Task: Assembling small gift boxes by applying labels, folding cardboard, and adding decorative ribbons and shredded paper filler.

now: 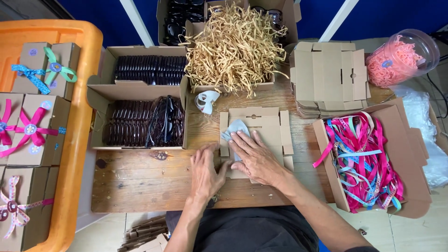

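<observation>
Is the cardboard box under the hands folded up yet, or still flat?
Still flat. The cardboard box blank lies spread on the table, flaps unfolded, with the left hand and right hand pressing it.

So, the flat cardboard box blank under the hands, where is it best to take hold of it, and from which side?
Probably by its far edge, coming from the side facing the shredded paper. The flat box blank lies unfolded on the wooden table; the right hand and a light blue cloth cover its near left part, the left hand is at its left edge, and the far flaps stay free.
</observation>
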